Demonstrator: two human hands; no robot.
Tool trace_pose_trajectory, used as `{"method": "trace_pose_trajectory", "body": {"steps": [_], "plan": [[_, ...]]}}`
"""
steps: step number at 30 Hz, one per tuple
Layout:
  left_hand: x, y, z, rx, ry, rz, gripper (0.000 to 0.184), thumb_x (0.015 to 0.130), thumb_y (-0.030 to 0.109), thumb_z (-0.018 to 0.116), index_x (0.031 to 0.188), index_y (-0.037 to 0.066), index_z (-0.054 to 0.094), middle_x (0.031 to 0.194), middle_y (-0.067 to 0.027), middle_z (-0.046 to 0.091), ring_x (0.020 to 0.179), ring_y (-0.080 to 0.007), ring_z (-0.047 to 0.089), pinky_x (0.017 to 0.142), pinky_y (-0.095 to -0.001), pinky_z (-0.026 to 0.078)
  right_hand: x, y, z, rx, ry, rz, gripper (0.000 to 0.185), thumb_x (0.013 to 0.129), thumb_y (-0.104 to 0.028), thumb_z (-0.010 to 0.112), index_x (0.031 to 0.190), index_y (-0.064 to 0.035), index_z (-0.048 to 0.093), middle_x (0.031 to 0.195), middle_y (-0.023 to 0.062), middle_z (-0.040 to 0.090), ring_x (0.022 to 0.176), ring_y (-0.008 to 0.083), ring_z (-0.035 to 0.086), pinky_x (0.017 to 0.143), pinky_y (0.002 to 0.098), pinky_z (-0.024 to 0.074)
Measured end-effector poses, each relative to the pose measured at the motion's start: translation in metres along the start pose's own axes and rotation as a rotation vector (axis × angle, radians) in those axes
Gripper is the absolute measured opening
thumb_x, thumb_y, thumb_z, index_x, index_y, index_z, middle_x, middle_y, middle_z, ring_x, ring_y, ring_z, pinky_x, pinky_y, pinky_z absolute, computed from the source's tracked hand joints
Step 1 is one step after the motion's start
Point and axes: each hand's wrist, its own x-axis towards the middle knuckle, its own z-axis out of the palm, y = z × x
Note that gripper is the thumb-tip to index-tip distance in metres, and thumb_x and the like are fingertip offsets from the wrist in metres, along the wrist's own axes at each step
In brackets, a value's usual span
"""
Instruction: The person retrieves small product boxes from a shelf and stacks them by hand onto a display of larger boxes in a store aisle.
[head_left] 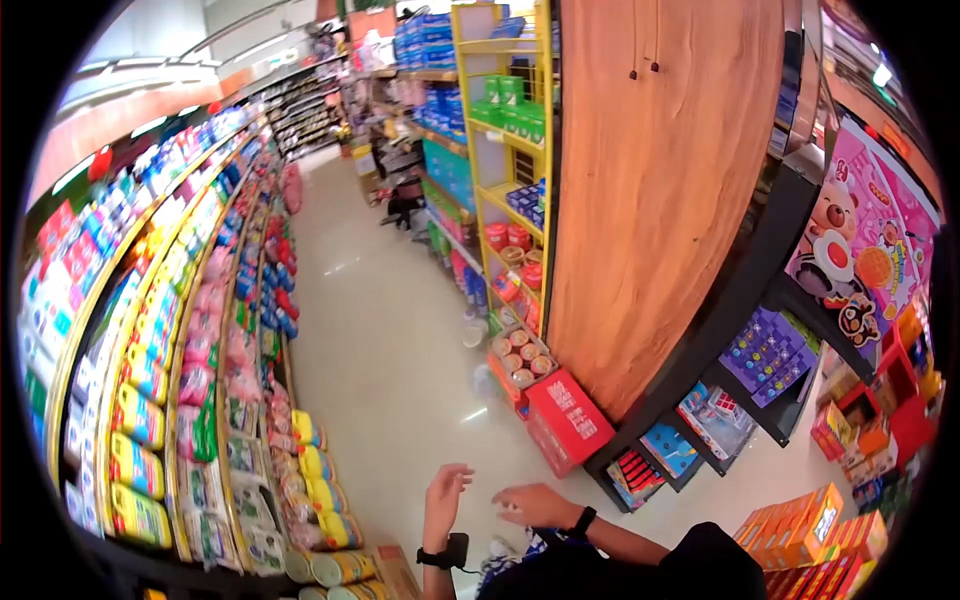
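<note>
My left hand (446, 492) is raised over the aisle floor at the bottom middle, its fingers loosely bent and apart, with nothing in it. A black device is strapped to that wrist (445, 551). Facing it, my right hand (533, 504) reaches in from the right with its fingers stretched out, also holding nothing. A black band (583, 520) circles the right wrist. The two hands do not touch each other. Closest to the right hand is a red carton (568, 420) on the floor, apart from the fingers.
Shelves of colourful bottles and yellow packs (140, 465) line the left. A yellow rack (500, 195) with boxed goods and a wooden panel (650, 190) stand on the right. Tiered shelves of toy boxes (768, 355) and orange cartons (792, 528) are at the lower right. The pale floor (365, 300) runs ahead.
</note>
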Motion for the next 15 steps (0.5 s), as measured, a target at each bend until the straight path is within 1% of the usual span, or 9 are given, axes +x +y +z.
{"method": "trace_pose_trajectory", "body": {"steps": [2, 4, 5, 6, 8, 10, 11, 14, 15], "plan": [[0.047, 0.030, -0.003, -0.102, -0.032, 0.040, 0.024, 0.112, 0.015, 0.052, 0.125, 0.001, 0.066, 0.117, -0.0115, 0.076, 0.105, -0.0208, 0.072, 0.094, -0.0355, 0.056, 0.036, -0.004, 0.005, 0.022, -0.056, -0.085, 0.036, 0.102, -0.041, 0.069, 0.123, -0.0114, 0.070, 0.105, 0.0106, 0.074, 0.097, 0.0282, 0.073, 0.084, 0.0394, 0.0581], [0.091, 0.065, 0.004, -0.170, -0.069, 0.062, 0.023, 0.112, 0.014, 0.051, 0.124, 0.001, 0.066, 0.116, -0.0121, 0.076, 0.104, -0.0216, 0.072, 0.096, -0.0360, 0.056, 0.070, 0.003, 0.011, 0.158, -0.144, -0.092, 0.051, 0.099, -0.051, 0.073, 0.128, -0.0087, 0.069, 0.104, 0.0083, 0.076, 0.089, 0.0270, 0.072, 0.081, 0.0397, 0.0581], [0.136, 0.077, 0.011, -0.252, -0.120, 0.102, 0.025, 0.112, 0.017, 0.051, 0.122, 0.000, 0.066, 0.116, -0.0129, 0.076, 0.104, -0.0219, 0.072, 0.096, -0.0362, 0.056, 0.108, 0.029, 0.025, 0.352, -0.236, -0.062, 0.056, 0.094, -0.055, 0.078, 0.122, -0.0060, 0.073, 0.098, 0.0086, 0.075, 0.088, 0.0260, 0.071, 0.080, 0.0373, 0.0575], [0.159, 0.079, 0.012, -0.252, -0.150, 0.107, 0.025, 0.112, 0.017, 0.051, 0.122, 0.000, 0.067, 0.116, -0.0128, 0.076, 0.104, -0.0219, 0.072, 0.096, -0.0362, 0.056, 0.129, 0.031, 0.021, 0.446, -0.267, -0.046, 0.054, 0.092, -0.052, 0.082, 0.114, -0.0037, 0.076, 0.094, 0.0087, 0.076, 0.087, 0.0229, 0.070, 0.079, 0.0353, 0.0567], [0.211, 0.078, 0.018, -0.263, -0.209, 0.121, 0.024, 0.112, 0.017, 0.052, 0.122, 0.001, 0.067, 0.116, -0.0126, 0.076, 0.104, -0.0219, 0.072, 0.095, -0.0362, 0.056, 0.161, 0.041, 0.004, 0.626, -0.152, -0.097, 0.046, 0.092, -0.045, 0.084, 0.110, -0.0026, 0.078, 0.096, 0.0074, 0.078, 0.086, 0.0183, 0.069, 0.080, 0.0340, 0.0559], [0.261, 0.075, 0.019, -0.222, -0.248, 0.124, 0.023, 0.112, 0.017, 0.053, 0.122, 0.001, 0.067, 0.116, -0.0115, 0.077, 0.104, -0.0204, 0.072, 0.095, -0.0355, 0.056, 0.198, 0.057, -0.019, 0.716, -0.130, -0.103, 0.039, 0.096, -0.037, 0.083, 0.113, -0.0021, 0.078, 0.101, 0.0065, 0.079, 0.088, 0.0156, 0.069, 0.083, 0.0333, 0.0558], [0.289, 0.078, 0.017, -0.173, -0.251, 0.145, 0.023, 0.112, 0.017, 0.053, 0.122, 0.001, 0.067, 0.116, -0.0111, 0.077, 0.104, -0.0200, 0.072, 0.095, -0.0351, 0.056, 0.216, 0.065, -0.027, 0.781, -0.107, -0.124, 0.033, 0.099, -0.031, 0.081, 0.114, -0.0017, 0.078, 0.101, 0.0060, 0.079, 0.090, 0.0147, 0.070, 0.086, 0.0329, 0.0558], [0.360, 0.084, 0.008, -0.033, -0.229, 0.153, 0.024, 0.111, 0.015, 0.054, 0.125, 0.001, 0.068, 0.115, -0.0089, 0.076, 0.102, -0.0187, 0.072, 0.091, -0.0338, 0.057, 0.273, 0.081, -0.063, 0.851, -0.174, -0.110, 0.032, 0.100, -0.031, 0.079, 0.112, -0.0011, 0.078, 0.098, 0.0056, 0.079, 0.092, 0.0151, 0.072, 0.087, 0.0326, 0.0558], [0.390, 0.080, 0.002, 0.000, -0.247, 0.153, 0.024, 0.111, 0.015, 0.054, 0.126, 0.002, 0.068, 0.115, -0.0084, 0.076, 0.102, -0.0184, 0.072, 0.091, -0.0336, 0.057, 0.290, 0.082, -0.082, 0.829, -0.202, -0.137, 0.032, 0.102, -0.032, 0.078, 0.107, -0.0001, 0.078, 0.096, 0.0062, 0.079, 0.090, 0.0153, 0.072, 0.086, 0.0320, 0.0556]]}}
